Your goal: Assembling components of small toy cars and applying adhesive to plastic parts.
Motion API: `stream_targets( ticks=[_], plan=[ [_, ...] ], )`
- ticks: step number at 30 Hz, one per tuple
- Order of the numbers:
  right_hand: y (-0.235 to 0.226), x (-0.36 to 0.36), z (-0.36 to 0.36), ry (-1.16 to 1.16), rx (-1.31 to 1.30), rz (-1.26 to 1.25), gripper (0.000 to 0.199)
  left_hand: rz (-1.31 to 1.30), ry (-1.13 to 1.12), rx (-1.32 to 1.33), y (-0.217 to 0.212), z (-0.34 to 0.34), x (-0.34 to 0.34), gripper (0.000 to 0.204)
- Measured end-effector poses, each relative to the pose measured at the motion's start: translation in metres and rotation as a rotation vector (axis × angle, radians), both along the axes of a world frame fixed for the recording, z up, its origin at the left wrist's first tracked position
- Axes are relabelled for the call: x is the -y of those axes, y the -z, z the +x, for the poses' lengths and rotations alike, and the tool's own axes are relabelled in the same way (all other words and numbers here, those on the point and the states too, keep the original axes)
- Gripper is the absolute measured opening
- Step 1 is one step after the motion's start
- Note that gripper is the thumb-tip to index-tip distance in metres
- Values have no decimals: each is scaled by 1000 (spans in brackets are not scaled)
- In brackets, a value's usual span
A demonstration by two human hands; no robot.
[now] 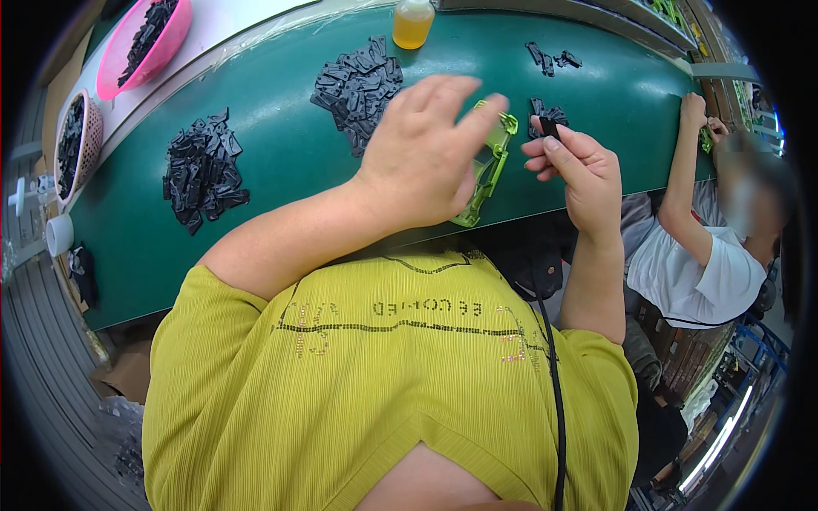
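My left hand point(423, 153) holds a long translucent green plastic part point(487, 170) over the green conveyor belt point(281, 153), thumb on the part's upper end, other fingers spread. My right hand point(575, 170) is just to the right of it and pinches a small black plastic piece point(550, 128) between thumb and fingers. A heap of black plastic pieces point(358, 85) lies on the belt just beyond my left hand. A smaller black cluster point(545, 111) lies behind my right hand.
Another heap of black pieces point(203, 170) lies at the left of the belt. A pink bowl point(145, 43) and a mesh basket point(77, 140) hold more black parts. A yellow liquid bottle point(413, 23) stands at the far edge. A co-worker's arm point(682, 162) reaches onto the belt at right.
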State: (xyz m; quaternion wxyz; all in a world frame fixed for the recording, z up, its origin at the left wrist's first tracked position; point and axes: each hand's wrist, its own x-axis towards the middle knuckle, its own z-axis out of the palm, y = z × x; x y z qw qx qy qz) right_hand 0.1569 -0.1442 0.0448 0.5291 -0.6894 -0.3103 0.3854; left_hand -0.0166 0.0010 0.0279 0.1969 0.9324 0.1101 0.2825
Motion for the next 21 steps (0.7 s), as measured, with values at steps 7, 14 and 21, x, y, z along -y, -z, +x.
stream_targets(
  ticks=[7,14,21],
  plan=[
    [19,0,3,18,-148,8,29,-74,274,-214,5,3,0,67],
    [30,1,12,106,-397,64,33,-17,281,-151,9,1,1,55],
    [18,4,3,121,-317,158,31,-20,102,-234,8,1,1,29]
  ],
)
